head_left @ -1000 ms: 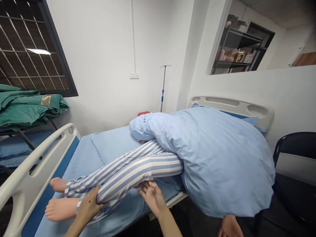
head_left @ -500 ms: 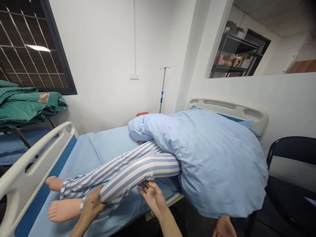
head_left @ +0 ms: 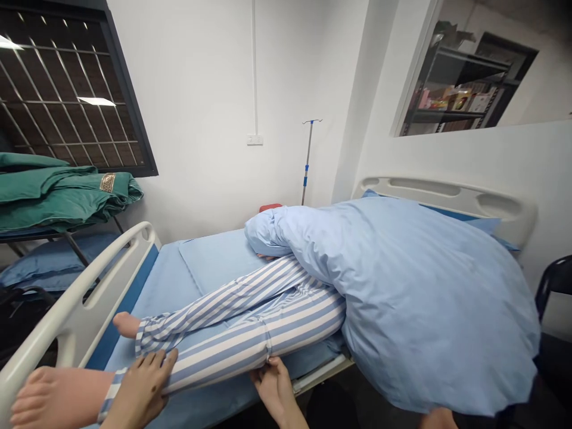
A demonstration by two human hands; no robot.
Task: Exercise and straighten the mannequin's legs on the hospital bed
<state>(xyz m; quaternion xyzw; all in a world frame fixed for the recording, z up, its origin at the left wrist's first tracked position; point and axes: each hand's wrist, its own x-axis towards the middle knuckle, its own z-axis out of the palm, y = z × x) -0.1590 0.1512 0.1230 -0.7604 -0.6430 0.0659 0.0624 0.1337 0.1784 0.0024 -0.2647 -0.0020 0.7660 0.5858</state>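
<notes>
A manikin lies on the bed, its legs in blue-and-white striped trousers. My left hand is wrapped over the near lower leg, just above the trouser cuff, with its fingers across the shin. Beneath the knee, my right hand grips a gathered fold of the trouser leg; its fingertips are partly hidden. The near bare foot reaches past the footboard's near end, while the far foot rests on the sheet. A light-blue quilt is heaped over the upper body and hides it.
The bed's footboard stands at left and its headboard at right. Behind the bed is an IV pole. Green folded covers lie at far left. A black chair stands at the right edge.
The near leg has straightened, its foot moving left and toward me, with my left hand following. My right hand stays under the knee. The view has shifted slightly left.
</notes>
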